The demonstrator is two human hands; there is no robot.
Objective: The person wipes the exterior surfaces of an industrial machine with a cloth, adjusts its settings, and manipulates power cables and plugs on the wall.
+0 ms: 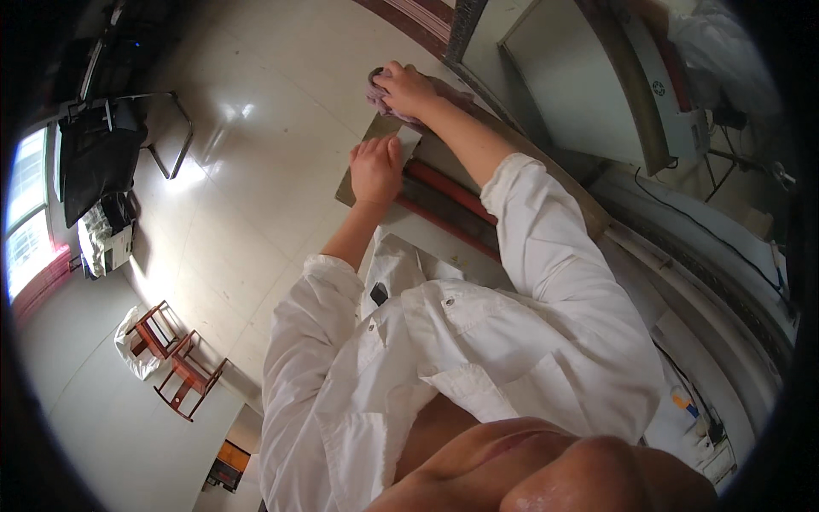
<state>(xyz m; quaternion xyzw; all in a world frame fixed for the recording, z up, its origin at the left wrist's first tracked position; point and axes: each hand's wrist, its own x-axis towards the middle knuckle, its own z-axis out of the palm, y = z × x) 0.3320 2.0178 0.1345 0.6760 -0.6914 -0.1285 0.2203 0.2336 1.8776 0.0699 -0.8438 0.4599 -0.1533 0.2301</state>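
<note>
My right hand (406,93) is closed on a bunched purple-grey cloth (379,99) at the far end of a low machine. My left hand (376,169) lies with bent fingers on the near corner of the machine's end, beside a pale metal plate (407,137). Whether it grips the edge cannot be seen. The machine (441,224) has a light housing, long red bars (448,185) with a dark gap between them, and a small yellow warning mark. Its near side is partly hidden by my white shirt and right sleeve.
A glass-like panel (576,83) and metal frame stand close at right, with a black cable (691,224) beyond. Tiled floor (256,160) spreads left. A black chair (102,153), a box (115,246) and wooden chairs (192,371) stand farther left.
</note>
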